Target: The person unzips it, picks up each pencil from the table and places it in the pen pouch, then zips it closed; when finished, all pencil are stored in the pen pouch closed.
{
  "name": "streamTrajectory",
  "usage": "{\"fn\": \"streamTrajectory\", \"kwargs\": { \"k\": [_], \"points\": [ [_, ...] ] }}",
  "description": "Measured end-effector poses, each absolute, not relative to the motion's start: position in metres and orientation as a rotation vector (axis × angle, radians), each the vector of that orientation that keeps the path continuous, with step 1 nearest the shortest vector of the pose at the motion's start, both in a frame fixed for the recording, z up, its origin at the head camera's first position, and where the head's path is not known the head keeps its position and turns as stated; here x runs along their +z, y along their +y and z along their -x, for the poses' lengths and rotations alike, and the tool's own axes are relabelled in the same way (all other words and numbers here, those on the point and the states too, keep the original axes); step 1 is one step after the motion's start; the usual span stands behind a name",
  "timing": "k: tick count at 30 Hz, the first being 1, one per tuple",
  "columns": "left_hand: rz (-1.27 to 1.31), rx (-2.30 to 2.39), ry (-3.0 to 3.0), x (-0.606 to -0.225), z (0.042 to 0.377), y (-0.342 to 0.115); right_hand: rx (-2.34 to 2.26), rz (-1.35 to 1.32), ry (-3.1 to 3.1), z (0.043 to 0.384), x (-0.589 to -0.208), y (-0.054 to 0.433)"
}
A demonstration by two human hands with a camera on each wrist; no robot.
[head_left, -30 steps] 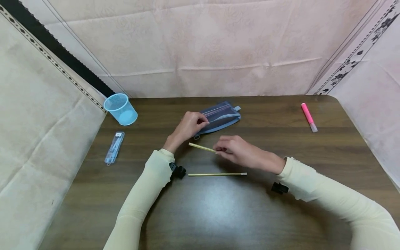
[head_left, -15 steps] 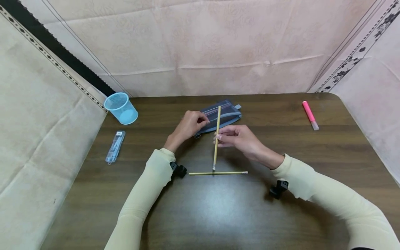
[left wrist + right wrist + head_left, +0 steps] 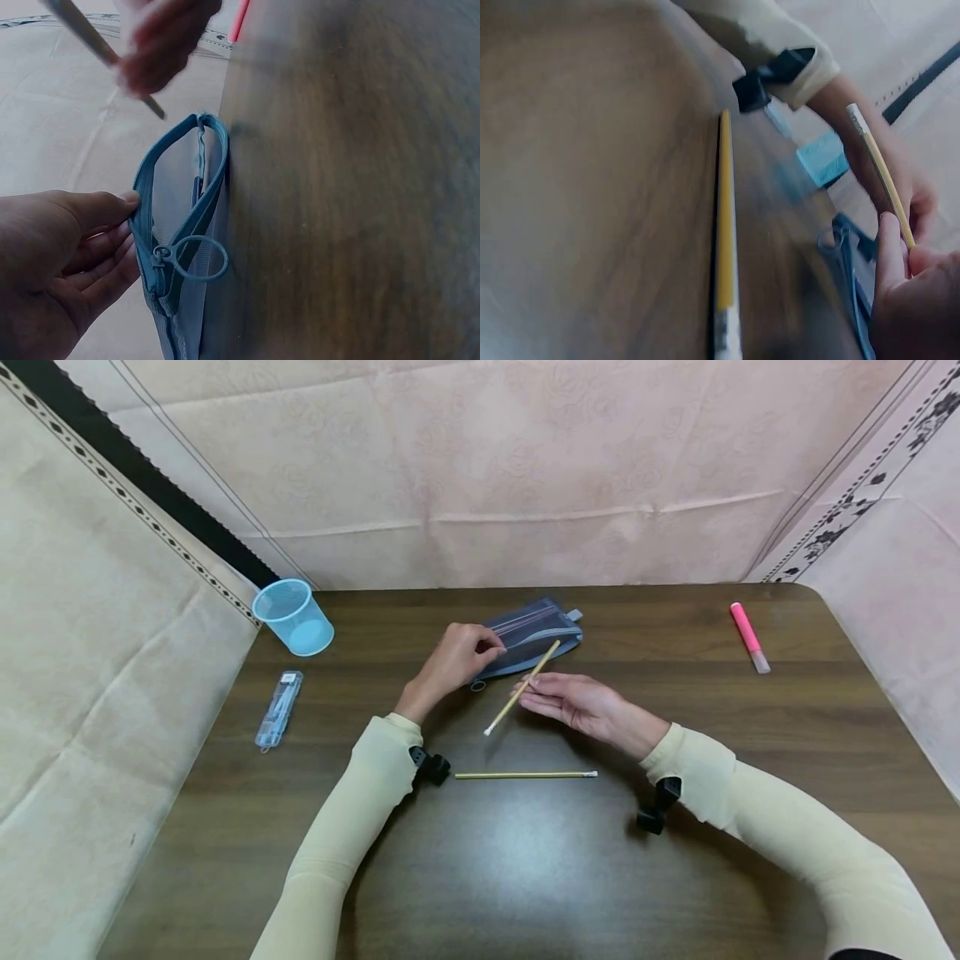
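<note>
A blue zippered pencil pouch lies toward the back of the table. My left hand pinches its rim between thumb and fingers; in the left wrist view the pouch gapes at its unzipped mouth, a ring pull hanging from the zipper. Something dark and slim shows inside. Just in front of the pouch, my right hand holds a yellow pencil slantwise in its fingertips, the eraser end down and toward me. A second pencil rests flat on the table, its eraser to the right.
At the left stand a light blue cup, tilted in view, and a small clear blue case in front of it. A pink marker lies at the far right. Cloth hangs behind the wooden table.
My right hand has turned the pencil from pointing left to upright, then to a slant with the eraser end toward me. The left hand stays at the pouch.
</note>
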State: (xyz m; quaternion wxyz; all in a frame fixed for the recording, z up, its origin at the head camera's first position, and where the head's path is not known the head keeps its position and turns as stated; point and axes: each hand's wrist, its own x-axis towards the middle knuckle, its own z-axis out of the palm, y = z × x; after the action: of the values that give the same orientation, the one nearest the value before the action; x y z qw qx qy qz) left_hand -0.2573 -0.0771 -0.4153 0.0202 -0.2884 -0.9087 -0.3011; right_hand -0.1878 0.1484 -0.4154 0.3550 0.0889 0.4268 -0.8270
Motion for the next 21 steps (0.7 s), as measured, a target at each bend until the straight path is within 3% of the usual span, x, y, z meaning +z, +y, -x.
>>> {"fn": "streamTrajectory", "kwargs": {
  "k": [21],
  "points": [
    [0.863, -0.941, -2.839, -0.417, 0.256, -0.075, -2.168, -0.434, 1.322, 0.250, -0.432, 0.147]
  ]
}}
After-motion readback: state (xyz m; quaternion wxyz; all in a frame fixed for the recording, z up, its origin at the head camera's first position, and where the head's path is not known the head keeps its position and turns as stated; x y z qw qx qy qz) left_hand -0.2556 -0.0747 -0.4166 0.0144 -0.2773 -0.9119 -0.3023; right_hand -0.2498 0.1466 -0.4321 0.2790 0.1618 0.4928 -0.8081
